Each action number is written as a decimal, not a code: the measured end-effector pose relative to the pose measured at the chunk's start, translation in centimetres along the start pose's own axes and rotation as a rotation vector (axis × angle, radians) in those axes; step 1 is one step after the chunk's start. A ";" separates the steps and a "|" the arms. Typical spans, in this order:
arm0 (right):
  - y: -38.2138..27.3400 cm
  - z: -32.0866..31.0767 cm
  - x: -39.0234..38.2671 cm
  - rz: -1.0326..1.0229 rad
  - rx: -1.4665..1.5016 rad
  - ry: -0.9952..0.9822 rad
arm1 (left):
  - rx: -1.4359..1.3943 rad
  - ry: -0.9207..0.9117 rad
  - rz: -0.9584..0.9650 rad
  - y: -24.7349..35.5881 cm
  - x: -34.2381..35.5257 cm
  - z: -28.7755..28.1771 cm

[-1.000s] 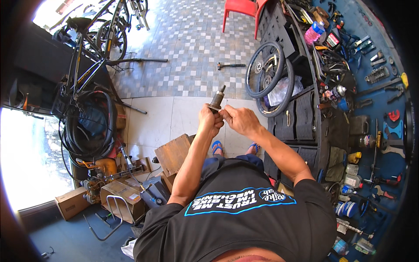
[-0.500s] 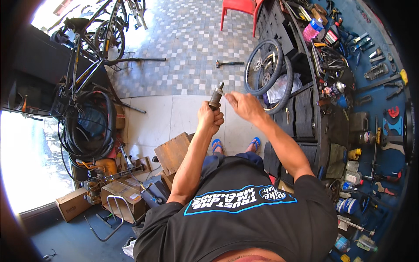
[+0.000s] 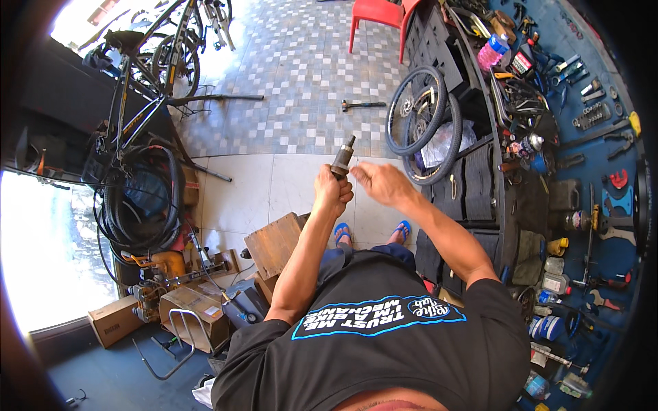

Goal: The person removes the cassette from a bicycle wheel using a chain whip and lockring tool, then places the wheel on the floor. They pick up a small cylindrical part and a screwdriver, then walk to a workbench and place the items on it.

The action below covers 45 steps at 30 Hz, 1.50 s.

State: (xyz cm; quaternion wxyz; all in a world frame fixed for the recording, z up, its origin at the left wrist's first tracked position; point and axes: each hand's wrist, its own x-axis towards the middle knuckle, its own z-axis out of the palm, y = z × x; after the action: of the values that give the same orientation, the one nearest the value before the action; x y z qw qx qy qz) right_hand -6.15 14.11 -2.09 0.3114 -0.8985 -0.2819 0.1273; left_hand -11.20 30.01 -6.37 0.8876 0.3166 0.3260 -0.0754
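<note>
My left hand is wrapped round the lower end of a grey metal cylindrical part. A thin dark shaft sticks out of its top, and the part leans slightly to the right. Its lower end is hidden in my fist, and I cannot make out its exact kind. Close beside the part on the right is my right hand, its fingers drawn together in a pinch toward the metal. Whatever those fingertips hold, if anything, is too small to make out.
A hammer-like tool lies on the tiled floor ahead. Bicycle wheels lean against dark drawers at right, beside a bench crowded with tools. A bicycle stands at left. A wooden box is near my left forearm; a red chair stands far ahead.
The view has shifted slightly, so the surroundings sit a little lower. The metal part has tilted more to the right. My right hand has dropped slightly relative to the part, its fingertips staying close.
</note>
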 end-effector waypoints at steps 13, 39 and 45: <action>0.5 1.4 -0.6 -0.023 0.105 0.012 | 0.067 0.013 0.066 -0.6 0.6 -0.4; -3.2 -4.8 -0.1 -0.155 -0.490 -0.042 | 0.727 0.315 0.881 2.4 0.9 -2.1; -3.3 -5.6 -0.3 -0.107 -0.375 0.071 | 0.716 0.359 0.810 3.3 2.2 -3.2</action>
State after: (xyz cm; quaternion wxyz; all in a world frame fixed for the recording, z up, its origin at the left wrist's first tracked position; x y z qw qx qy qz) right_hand -5.58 13.32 4.29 0.1547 -0.9284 -0.3371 0.0241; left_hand -10.05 34.74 -7.96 0.6138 0.7052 0.2782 0.2203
